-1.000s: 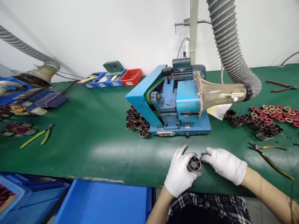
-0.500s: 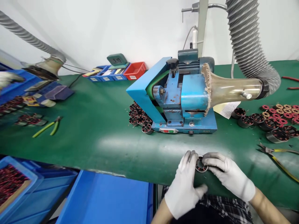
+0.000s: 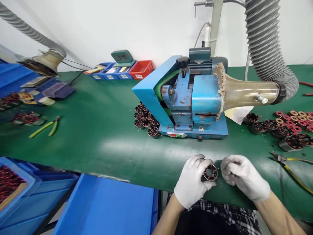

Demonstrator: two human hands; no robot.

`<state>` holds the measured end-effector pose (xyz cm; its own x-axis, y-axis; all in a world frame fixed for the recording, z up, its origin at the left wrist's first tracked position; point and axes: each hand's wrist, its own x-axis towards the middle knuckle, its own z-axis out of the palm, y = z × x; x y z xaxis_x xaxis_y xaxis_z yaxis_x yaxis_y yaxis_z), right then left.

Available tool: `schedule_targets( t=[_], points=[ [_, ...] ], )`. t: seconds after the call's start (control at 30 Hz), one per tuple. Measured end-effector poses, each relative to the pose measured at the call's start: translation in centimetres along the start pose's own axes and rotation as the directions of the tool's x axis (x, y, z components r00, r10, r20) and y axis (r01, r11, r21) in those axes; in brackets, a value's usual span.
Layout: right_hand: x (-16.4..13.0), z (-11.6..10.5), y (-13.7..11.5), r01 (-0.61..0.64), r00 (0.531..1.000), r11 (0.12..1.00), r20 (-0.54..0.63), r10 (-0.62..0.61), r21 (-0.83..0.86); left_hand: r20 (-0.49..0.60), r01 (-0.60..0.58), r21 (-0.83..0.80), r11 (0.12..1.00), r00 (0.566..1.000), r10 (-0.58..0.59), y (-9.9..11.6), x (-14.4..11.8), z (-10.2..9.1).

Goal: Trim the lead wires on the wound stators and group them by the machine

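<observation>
Left hand (image 3: 192,184), white glove, fingers curled around a stator (image 3: 210,172), a small metal ring with red-brown windings inside, held just above the near edge of the bench (image 3: 97,143), open face toward the camera. Right hand (image 3: 242,176), also gloved, sits just beside the stator but apart from it; its fingers are pinched together near the stator's right side, maybe on a fine wire lead. Too small to tell whether anything is between them.

Step, as I judge it: lead handling or trimming on one stator, held low at the near edge in front of the blue machine (image 3: 186,98). The next move likely calls for the left hand to hold the ring steady while the right works a thin lead, so a fine pinch and little force; the windings look easy to snag.

Around: a cluster of stators (image 3: 145,119) lies at the machine's left foot. More stators (image 3: 276,128) lie toward the right edge, with cutters (image 3: 290,164) near them. A suction hose (image 3: 266,42) with a clear funnel (image 3: 244,93) meets the machine's right side. Green pliers (image 3: 44,126) lie toward the left edge, bins (image 3: 122,70) at the far edge by the wall. A blue crate (image 3: 107,209) stands below the near edge.
</observation>
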<state>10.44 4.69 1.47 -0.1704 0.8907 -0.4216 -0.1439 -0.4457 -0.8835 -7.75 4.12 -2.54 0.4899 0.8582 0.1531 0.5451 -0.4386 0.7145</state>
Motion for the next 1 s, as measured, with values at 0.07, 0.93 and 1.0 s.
schedule_targets(
  t=[0.07, 0.93, 1.0],
  points=[
    [-0.6, -0.6, -0.3, 0.085, 0.991, 0.995, -0.110, -0.078, 0.059, 0.008, 0.007, -0.010, 1.000, 1.000, -0.007, -0.1, 0.0, 0.0],
    [-1.7, -0.6, -0.4, 0.055, 0.998, 0.673, 0.011, -0.069, -0.737, -0.072, 0.016, 0.064, 0.998, 0.997, -0.012, 0.2, 0.4, 0.4],
    [-1.5, 0.0, 0.7, 0.058, 0.998, 0.628, 0.037, -0.047, -0.776, -0.041, -0.014, 0.081, 0.997, 0.999, 0.017, 0.1, 0.3, 0.4]
  ],
)
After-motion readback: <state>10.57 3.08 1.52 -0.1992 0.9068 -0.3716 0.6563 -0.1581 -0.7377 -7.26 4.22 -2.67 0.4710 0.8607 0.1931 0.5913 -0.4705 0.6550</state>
